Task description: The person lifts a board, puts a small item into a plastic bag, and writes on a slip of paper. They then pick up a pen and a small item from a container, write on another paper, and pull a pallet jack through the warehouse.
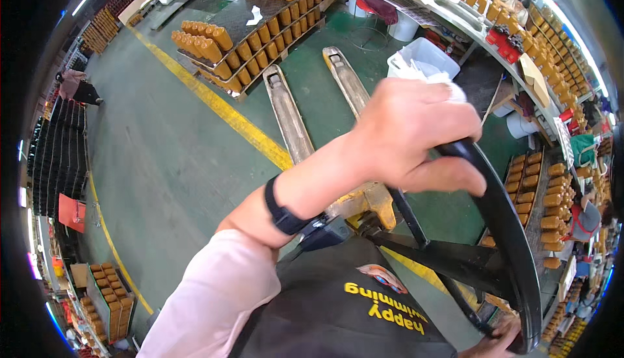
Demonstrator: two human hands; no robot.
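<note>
My left hand (422,134) is closed round the upper end of a black loop handle (504,228). The handle belongs to a yellow hand pallet truck (374,205) standing in front of me. Two worn metal forks, the left fork (289,114) and the right fork (346,78), point away from me along the green floor. At the lower right, my right hand (497,345) grips the handle's lower end; the picture's edge cuts part of it off. A dark band is on my left wrist, and a dark apron (325,299) covers my front.
Beyond the forks stands a loaded pallet stack (260,39) of brown cylindrical pieces. A clear plastic bin (426,59) is right of the forks, near a stool (377,10). Workbenches curve along the right. A yellow floor line (214,101) runs diagonally; another person (78,88) is far left.
</note>
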